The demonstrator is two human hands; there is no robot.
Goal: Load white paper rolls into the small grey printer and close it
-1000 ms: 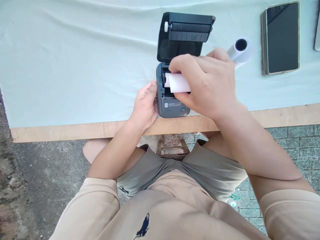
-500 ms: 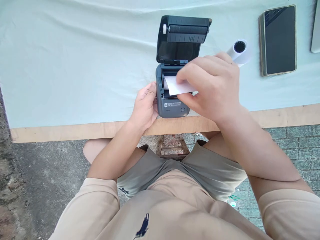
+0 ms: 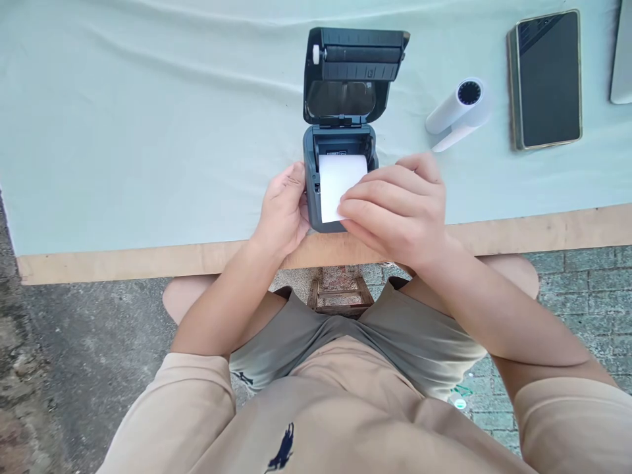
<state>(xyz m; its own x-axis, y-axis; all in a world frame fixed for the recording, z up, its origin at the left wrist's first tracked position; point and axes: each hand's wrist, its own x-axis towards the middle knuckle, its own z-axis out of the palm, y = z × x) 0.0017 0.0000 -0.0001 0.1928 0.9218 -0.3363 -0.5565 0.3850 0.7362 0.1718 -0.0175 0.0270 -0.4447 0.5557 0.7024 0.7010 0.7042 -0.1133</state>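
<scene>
A small dark label printer (image 3: 311, 197) sits at the table's near edge, its lid (image 3: 348, 99) raised and tipped back, with a black roller across the lid's top. White paper (image 3: 340, 181) comes out of the printer's bay and lies over its front panel. My left hand (image 3: 284, 207) grips the printer's left side, thumb along the body and the other fingers partly hidden beneath. With fingertips and thumb closed together, my right hand (image 3: 395, 204) pinches the paper's lower right edge. How much paper is inside the bay is hidden.
To the right stands a white paper roll (image 3: 442, 112) with a dark core and a loose end. Beyond it lies a phone-like black-screened device (image 3: 549, 79) on a box. A grey object (image 3: 622, 66) is cut off at the right edge. Pale cloth (image 3: 172, 131) covers the wooden-edged table.
My right hand has moved toward me and slightly left, drawing the paper straight down over the printer's front. The left hand keeps its grip on the printer.
</scene>
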